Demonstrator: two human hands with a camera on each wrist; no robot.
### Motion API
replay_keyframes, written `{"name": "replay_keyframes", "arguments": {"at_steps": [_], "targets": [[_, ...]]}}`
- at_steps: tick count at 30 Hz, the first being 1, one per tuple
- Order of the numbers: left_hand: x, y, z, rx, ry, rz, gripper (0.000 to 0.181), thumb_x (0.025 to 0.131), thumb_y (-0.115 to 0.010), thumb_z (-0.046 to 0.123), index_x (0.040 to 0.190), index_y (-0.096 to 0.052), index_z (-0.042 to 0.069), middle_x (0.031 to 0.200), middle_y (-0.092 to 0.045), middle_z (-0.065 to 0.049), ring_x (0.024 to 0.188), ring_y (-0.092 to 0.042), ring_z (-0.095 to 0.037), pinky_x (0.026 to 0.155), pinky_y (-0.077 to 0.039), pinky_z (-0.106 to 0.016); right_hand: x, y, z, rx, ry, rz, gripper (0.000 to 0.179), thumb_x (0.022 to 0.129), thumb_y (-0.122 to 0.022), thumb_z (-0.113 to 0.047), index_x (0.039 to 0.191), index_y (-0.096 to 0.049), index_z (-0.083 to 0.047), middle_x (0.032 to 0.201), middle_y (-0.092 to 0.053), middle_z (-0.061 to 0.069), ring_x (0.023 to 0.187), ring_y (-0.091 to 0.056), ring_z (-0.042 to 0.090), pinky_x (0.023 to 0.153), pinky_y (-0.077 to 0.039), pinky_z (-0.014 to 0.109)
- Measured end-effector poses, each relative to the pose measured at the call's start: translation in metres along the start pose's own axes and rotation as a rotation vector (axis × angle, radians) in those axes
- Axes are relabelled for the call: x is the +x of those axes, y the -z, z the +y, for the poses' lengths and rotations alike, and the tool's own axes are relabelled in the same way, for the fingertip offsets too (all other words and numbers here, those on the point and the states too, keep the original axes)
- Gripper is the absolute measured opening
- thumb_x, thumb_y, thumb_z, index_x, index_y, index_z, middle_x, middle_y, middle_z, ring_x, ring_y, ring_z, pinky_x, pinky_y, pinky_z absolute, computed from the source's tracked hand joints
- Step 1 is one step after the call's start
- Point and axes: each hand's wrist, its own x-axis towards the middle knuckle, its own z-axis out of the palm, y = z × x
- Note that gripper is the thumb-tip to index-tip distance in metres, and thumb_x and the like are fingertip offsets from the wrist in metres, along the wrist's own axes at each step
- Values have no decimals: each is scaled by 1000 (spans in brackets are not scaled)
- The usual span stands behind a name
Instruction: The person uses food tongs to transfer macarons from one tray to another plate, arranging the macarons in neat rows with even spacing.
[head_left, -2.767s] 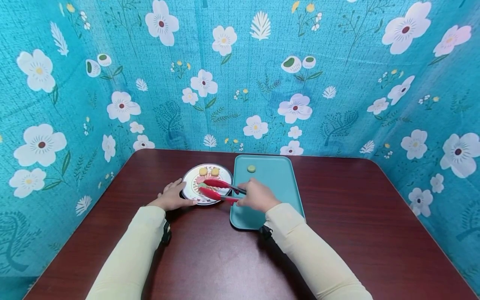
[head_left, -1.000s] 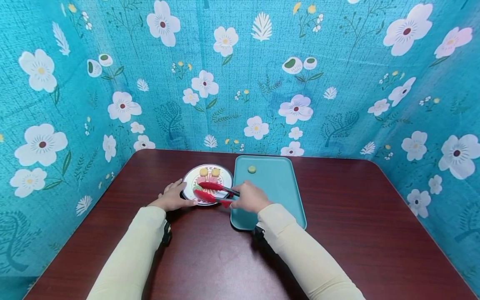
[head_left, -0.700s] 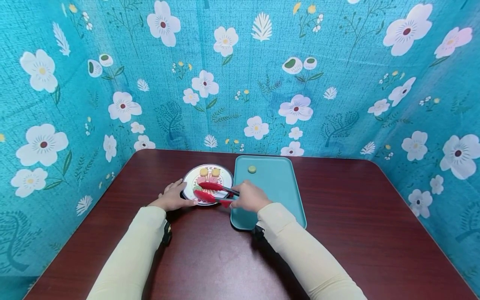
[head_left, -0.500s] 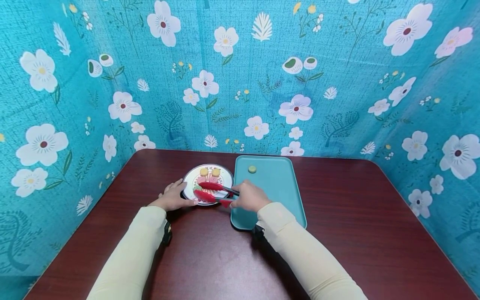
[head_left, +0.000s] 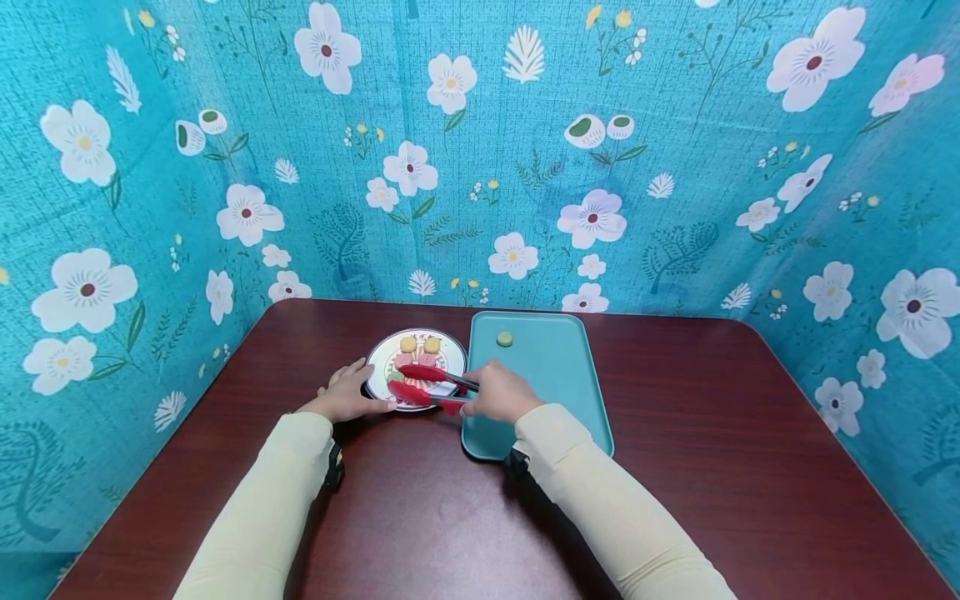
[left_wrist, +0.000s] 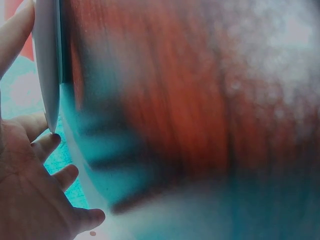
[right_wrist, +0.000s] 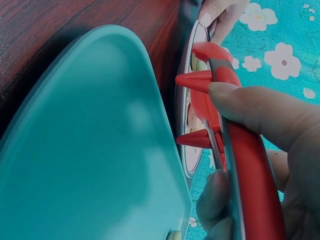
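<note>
My left hand (head_left: 347, 395) holds the near-left rim of a round white patterned plate (head_left: 381, 385), thumb and index finger against its edge; the other fingers are spread in the left wrist view. My right hand (head_left: 504, 393) grips red-tipped tongs (head_left: 423, 372) at the handle, over the tray's left edge. The tongs' tips are around a green macaron (head_left: 395, 377) on the plate, partly hidden by them; whether they squeeze it I cannot tell. Behind it on the plate sit two pink macarons (head_left: 403, 360) and two yellow macarons (head_left: 408, 344).
A teal rectangular tray (head_left: 555, 375) stands right of the plate, close beside it. One green macaron (head_left: 504, 338) lies near its back left corner. The dark wooden table (head_left: 420, 517) meets a blue flowered cloth (head_left: 480, 208) at the back and sides.
Since the earliest frame the tongs have moved slightly left and toward me with the green macaron, which now sits in front of the pink ones. During the last second nothing visibly moves.
</note>
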Motion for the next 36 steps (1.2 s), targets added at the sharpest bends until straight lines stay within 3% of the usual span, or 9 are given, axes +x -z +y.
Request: {"name": "replay_keyframes", "arguments": {"at_steps": [8,23,36], "targets": [[-2,1,1,-12,-1,-9,103,76,-75,48,152,-22,1,157,-15,-24,140,-8,-47,105,-10,-74,-1,2,-1,4,-2,-2,60,77,-82,-27,130,-62,-10,129,-59,11,109,-55,22,87,-51,40],[-4,1,1,-31,-6,-10,104,76,-76,48,152,-22,2,156,-15,-23,140,-8,-48,105,-9,-74,-8,5,2,-5,-1,8,64,75,-83,-29,132,-61,-12,121,-57,12,100,-55,20,83,-52,38],[-6,2,2,-28,-1,-12,104,76,-75,49,152,-21,1,157,-14,-24,140,-8,-48,105,-10,-74,-15,12,8,-9,20,44,66,72,-85,-29,132,-61,-12,104,-58,8,89,-51,18,64,-50,31]]}}
